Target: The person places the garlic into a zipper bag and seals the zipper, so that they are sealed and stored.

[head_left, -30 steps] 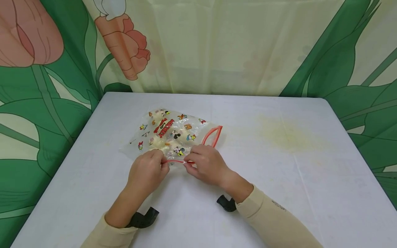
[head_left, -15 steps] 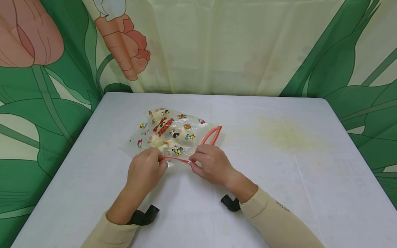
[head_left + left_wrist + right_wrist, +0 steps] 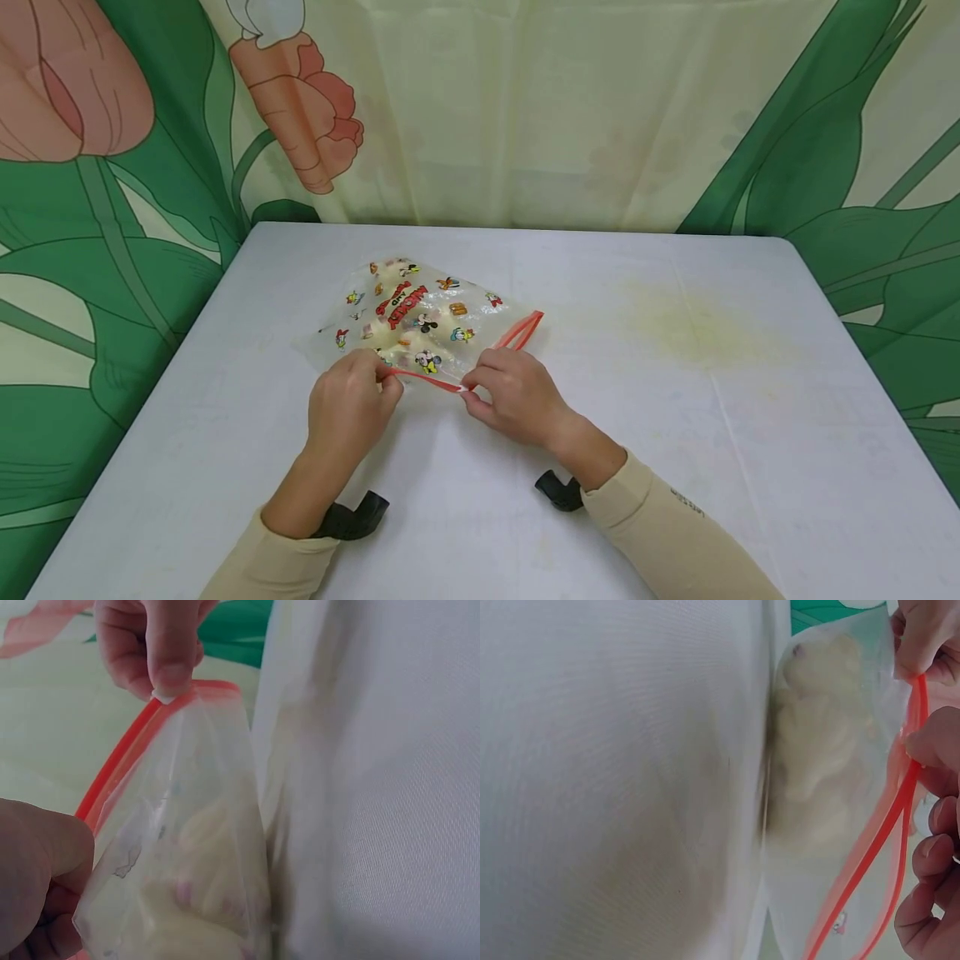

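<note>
A clear zip bag printed with cartoon figures lies on the white table, with pale lumpy contents inside. Its red zip strip runs along the near edge and out to the right. My left hand pinches the strip's left end. My right hand pinches the strip a little further right. In the left wrist view the right hand's fingertips nip the red strip at its top. In the right wrist view the red strip shows two tracks, apart lower down.
A green and cream leaf-patterned curtain hangs behind and beside the table. A faint yellowish stain marks the cloth to the right. Black wrist camera mounts sit under both forearms.
Both hands lifted the near edge of the bag slightly and shifted it away from me; the right hand slid a little right along the red strip, and the open end narrowed.
</note>
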Tool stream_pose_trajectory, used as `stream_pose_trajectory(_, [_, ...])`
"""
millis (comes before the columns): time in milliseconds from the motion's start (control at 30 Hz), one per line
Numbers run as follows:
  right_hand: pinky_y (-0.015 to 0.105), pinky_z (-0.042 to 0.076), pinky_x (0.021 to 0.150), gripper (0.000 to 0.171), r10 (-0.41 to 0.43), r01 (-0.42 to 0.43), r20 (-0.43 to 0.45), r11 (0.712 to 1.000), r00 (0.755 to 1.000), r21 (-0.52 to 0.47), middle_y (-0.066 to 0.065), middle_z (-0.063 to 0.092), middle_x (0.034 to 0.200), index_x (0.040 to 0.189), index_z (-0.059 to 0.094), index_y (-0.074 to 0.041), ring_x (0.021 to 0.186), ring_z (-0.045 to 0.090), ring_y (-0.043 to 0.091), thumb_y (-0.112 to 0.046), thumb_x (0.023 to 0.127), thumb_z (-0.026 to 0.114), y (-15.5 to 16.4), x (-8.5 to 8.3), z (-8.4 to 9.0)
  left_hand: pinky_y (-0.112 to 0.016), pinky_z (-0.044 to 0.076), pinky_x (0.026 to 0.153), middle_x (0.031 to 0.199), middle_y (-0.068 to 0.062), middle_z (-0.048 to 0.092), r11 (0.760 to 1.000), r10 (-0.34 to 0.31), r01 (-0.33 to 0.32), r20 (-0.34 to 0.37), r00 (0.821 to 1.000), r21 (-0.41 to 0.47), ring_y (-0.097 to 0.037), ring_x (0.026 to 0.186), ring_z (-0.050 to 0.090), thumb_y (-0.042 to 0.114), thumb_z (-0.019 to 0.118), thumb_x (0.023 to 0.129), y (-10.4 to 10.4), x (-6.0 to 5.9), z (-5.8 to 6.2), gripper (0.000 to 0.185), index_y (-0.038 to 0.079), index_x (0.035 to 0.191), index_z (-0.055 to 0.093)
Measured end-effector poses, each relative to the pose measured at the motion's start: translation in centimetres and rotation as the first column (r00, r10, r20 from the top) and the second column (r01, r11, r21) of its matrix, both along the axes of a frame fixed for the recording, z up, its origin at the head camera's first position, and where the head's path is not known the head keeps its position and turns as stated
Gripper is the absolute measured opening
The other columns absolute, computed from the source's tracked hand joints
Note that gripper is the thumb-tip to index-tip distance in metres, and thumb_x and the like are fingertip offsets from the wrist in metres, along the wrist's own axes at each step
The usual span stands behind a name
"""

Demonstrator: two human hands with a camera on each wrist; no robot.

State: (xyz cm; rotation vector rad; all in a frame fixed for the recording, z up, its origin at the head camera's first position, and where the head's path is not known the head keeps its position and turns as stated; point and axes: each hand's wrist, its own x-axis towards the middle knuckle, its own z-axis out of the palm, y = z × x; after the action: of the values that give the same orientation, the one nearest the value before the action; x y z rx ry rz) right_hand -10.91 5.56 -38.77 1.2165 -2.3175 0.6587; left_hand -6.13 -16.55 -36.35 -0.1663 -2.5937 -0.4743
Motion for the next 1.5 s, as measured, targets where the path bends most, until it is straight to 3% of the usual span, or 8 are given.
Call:
stream_pose_trajectory(267, [0.028, 0.047, 0.061, 0.004, -0.017, 0.017, -0.008, 1.0, 1.0, 0.008, -0.003, 0.061, 0.075, 0.079, 0.075, -0.012, 0.066, 0.055, 0.013, -0.014, 0.078, 0.078, 0.3, 0.1, 0.2, -0.031, 0.033, 0.045, 0.058, -0.007, 0.05, 0.999, 0.025, -0.026, -0.022, 0.999, -0.026, -0.021, 0.05, 0.044, -0.006, 0.068, 0.073, 0.0, -0.1, 0.3, 0.011, 0.0, 0.07, 0.06])
stream_pose_trajectory(500, [0.024, 0.045, 0.058, 0.007, -0.012, 0.012, 0.006, 1.0, 1.0, -0.012, -0.002, 0.06, 0.075, 0.08, 0.074, -0.012, 0.065, 0.055, 0.013, -0.013, 0.076, 0.08, 0.6, 0.2, 0.0, -0.032, 0.033, 0.046, 0.06, -0.008, 0.052, 0.999, 0.047, -0.047, 0.0, 0.999, -0.021, -0.021, 0.052, 0.043, -0.006, 0.069, 0.074, -0.2, -0.2, 0.4, 0.011, -0.001, 0.071, 0.06])
stream_pose_trajectory(800, [0.024, 0.046, 0.058, 0.011, -0.008, 0.007, -0.02, 0.999, 1.0, -0.042, -0.001, 0.06, 0.077, 0.082, 0.073, -0.009, 0.066, 0.056, 0.014, -0.012, 0.075, 0.081, 0.9, 0.1, 0.0, -0.033, 0.037, 0.048, 0.064, -0.008, 0.054, 1.0, 0.023, -0.023, 0.044, 0.999, 0.011, -0.021, 0.055, 0.046, -0.005, 0.067, 0.076, -0.4, -0.1, 1.0, 0.009, 0.0, 0.073, 0.06])
stream_pose_trajectory(900, [0.025, 0.046, 0.058, 0.012, -0.011, 0.01, -0.017, 0.998, 1.0, -0.063, 0.0, 0.061, 0.078, 0.083, 0.073, -0.008, 0.066, 0.056, 0.014, -0.011, 0.075, 0.081, 1.0, 0.0, 0.1, -0.035, 0.044, 0.052, 0.073, -0.01, 0.057, 0.999, -0.025, 0.024, 0.066, 0.997, 0.025, -0.023, 0.063, 0.051, -0.005, 0.068, 0.076, -0.7, 0.1, 1.2, 0.009, 0.0, 0.079, 0.06])
stream_pose_trajectory(967, [0.025, 0.046, 0.057, 0.012, -0.014, 0.013, -0.01, 0.997, 1.0, -0.074, 0.0, 0.061, 0.078, 0.083, 0.073, -0.008, 0.066, 0.056, 0.015, -0.01, 0.075, 0.081, 1.1, 0.0, 0.2, -0.038, 0.052, 0.064, 0.086, -0.014, 0.062, 0.996, -0.089, 0.086, 0.076, 0.993, 0.036, -0.027, 0.077, 0.058, -0.004, 0.07, 0.077, -0.9, 0.1, 1.2, 0.014, -0.002, 0.089, 0.062])
stream_pose_trajectory(1133, [0.025, 0.045, 0.057, 0.011, -0.022, 0.023, 0.016, 0.997, 1.0, -0.073, 0.0, 0.061, 0.079, 0.084, 0.073, -0.008, 0.065, 0.056, 0.015, -0.01, 0.076, 0.08, 1.3, -0.1, 0.3, -0.045, 0.052, 0.091, 0.11, -0.014, 0.067, 0.96, -0.279, 0.275, 0.077, 0.957, 0.054, -0.032, 0.107, 0.062, 0.0, 0.08, 0.079, -1.2, 0.1, 0.9, 0.033, -0.002, 0.109, 0.067])
stream_pose_trajectory(1300, [0.025, 0.045, 0.058, 0.01, -0.021, 0.023, 0.027, 0.998, 0.999, -0.062, 0.0, 0.061, 0.08, 0.085, 0.073, -0.008, 0.067, 0.056, 0.015, -0.01, 0.077, 0.08, 1.3, -0.2, 0.3, -0.042, 0.054, 0.084, 0.097, -0.005, 0.072, 0.927, -0.371, 0.367, 0.042, 0.928, 0.075, -0.025, 0.095, 0.066, 0.001, 0.085, 0.076, -1.0, -0.1, 0.6, 0.025, 0.004, 0.098, 0.073])
stream_pose_trajectory(1500, [0.025, 0.047, 0.062, 0.007, 0.015, -0.012, 0.04, 0.997, 0.999, -0.077, 0.001, 0.061, 0.084, 0.084, 0.074, -0.008, 0.074, 0.057, 0.015, -0.009, 0.079, 0.078, 1.5, -0.1, 0.3, -0.038, 0.056, 0.081, 0.097, -0.004, 0.069, 0.928, -0.364, 0.355, 0.071, 0.929, 0.109, -0.023, 0.095, 0.063, -0.001, 0.084, 0.076, -0.6, 0.1, 0.6, 0.025, 0.006, 0.096, 0.071])
